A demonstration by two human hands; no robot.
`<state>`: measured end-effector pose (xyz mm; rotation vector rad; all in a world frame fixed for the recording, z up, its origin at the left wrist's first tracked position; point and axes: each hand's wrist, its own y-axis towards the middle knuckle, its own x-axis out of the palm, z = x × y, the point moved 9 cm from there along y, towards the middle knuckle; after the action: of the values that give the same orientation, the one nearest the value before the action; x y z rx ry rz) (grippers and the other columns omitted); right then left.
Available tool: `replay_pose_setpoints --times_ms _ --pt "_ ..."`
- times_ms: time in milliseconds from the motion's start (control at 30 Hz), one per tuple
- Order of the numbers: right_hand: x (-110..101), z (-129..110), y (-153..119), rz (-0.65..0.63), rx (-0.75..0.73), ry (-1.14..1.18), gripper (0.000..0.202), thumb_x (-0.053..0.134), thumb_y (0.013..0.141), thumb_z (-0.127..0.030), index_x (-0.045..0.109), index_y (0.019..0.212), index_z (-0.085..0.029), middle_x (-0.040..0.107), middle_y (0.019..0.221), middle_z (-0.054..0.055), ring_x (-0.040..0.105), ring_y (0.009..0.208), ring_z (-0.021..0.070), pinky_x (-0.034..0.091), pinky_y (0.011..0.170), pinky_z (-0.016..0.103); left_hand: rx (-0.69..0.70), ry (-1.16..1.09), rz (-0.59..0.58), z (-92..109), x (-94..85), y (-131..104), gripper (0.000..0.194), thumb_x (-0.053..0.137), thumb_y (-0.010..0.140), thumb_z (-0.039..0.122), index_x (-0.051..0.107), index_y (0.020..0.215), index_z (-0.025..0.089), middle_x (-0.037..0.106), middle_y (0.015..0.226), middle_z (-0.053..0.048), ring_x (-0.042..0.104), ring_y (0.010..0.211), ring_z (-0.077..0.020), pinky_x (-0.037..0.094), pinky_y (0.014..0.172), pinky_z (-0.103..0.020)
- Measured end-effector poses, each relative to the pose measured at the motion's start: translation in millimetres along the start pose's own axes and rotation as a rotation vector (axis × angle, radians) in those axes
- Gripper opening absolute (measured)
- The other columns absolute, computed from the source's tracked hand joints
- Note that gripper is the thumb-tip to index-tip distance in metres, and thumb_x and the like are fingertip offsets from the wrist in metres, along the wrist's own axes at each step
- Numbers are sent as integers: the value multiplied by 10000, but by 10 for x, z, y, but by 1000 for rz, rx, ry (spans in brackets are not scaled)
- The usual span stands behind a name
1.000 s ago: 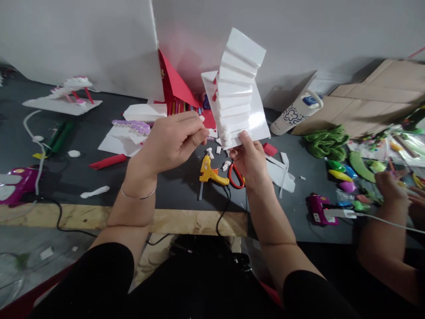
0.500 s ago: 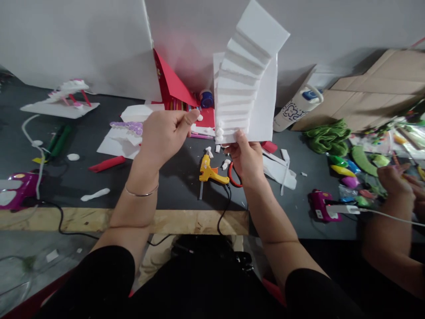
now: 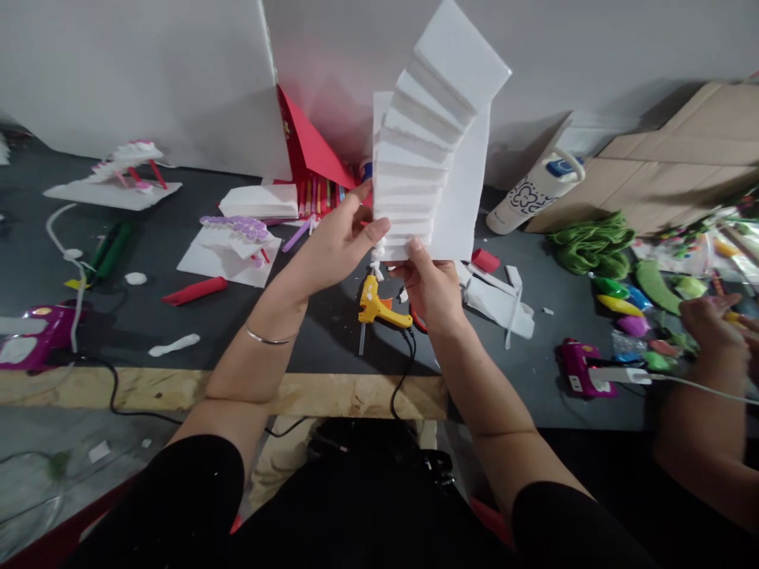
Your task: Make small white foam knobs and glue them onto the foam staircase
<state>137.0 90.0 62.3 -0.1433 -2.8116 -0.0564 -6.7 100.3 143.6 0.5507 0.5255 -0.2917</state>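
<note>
The right hand (image 3: 436, 291) grasps a white stepped model (image 3: 418, 170), upper centre; the left hand (image 3: 333, 246) meets its edge, grip unclear.

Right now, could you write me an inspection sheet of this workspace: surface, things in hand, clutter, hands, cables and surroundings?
Surface: dark grey tabletop, with a wooden strip along part of its near edge.
Things in hand: white stepped model, raised above the table.
Clutter: yellow glue gun, red roll and white scraps lie about.
Left hand: thumb at the model's left edge; grip unclear.
Right hand: holds the model's bottom edge.
Cables: black cable runs from the glue gun's handle towards the near edge; white cable at the right.
Surroundings: patterned white bottle, cardboard, pale wall; another person's hand at far right.
</note>
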Motion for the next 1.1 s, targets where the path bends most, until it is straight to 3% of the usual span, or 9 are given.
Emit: replay_pose_setpoints --times_ms 133,267,367,500,600,700,867,1100 --pt "13 26 -1 -9 0 17 371 827 731 -560 718 910 -255 759 866 10 707 671 135 611 570 281 -45 -97 -12 -58 45 12 599 424 1083 549 420 1564 191 768 1155 -156 751 1041 -232 615 867 -376" --pt "16 59 4 -22 -13 39 391 842 730 -564 718 922 -247 749 868 16 712 679 149 614 571 305 -112 -258 8 -104 37 41 632 378 1067 640 504 1488 185 751 1111 -146 741 1034 -239 613 834 -362" --pt "45 153 -27 -23 17 -14 477 841 701 -640 718 933 -242 754 864 25 728 727 177 620 598 323 -260 -438 75 -214 2 20 578 392 1067 628 591 1375 181 728 989 -105 738 995 -235 604 762 -312" --pt "126 273 -114 -106 92 -106 609 826 626 -774 727 878 -230 781 854 43 731 754 198 632 665 346 -477 -627 185 -443 -46 -122 353 592 1013 480 654 1208 192 648 843 -34 707 828 -177 547 646 -227" --pt "171 329 -197 -333 167 -254 579 866 603 -719 750 878 -223 801 891 52 738 810 213 637 779 389 -574 -713 267 -634 -126 -293 204 614 987 372 657 1077 194 561 769 4 610 657 -113 454 551 -183" --pt "24 363 -265 -505 172 -533 407 850 691 -570 757 882 -222 796 894 40 729 841 212 594 808 387 -658 -760 312 -811 -199 -537 131 626 949 321 637 965 191 490 713 25 511 549 -90 389 501 -201" --pt "-252 359 -309 -503 -105 -1070 202 694 857 -354 761 976 -205 761 959 72 673 814 198 498 770 356 -840 -786 257 -995 -149 -1086 142 656 860 290 566 818 188 463 631 38 419 475 -88 326 428 -221" --pt "-377 439 -268 -420 -248 -1326 149 599 940 -239 727 868 -212 720 890 85 655 878 236 467 786 355 -947 -725 208 -1132 -49 -1611 281 753 672 293 624 886 163 558 645 44 465 510 -94 381 438 -211"
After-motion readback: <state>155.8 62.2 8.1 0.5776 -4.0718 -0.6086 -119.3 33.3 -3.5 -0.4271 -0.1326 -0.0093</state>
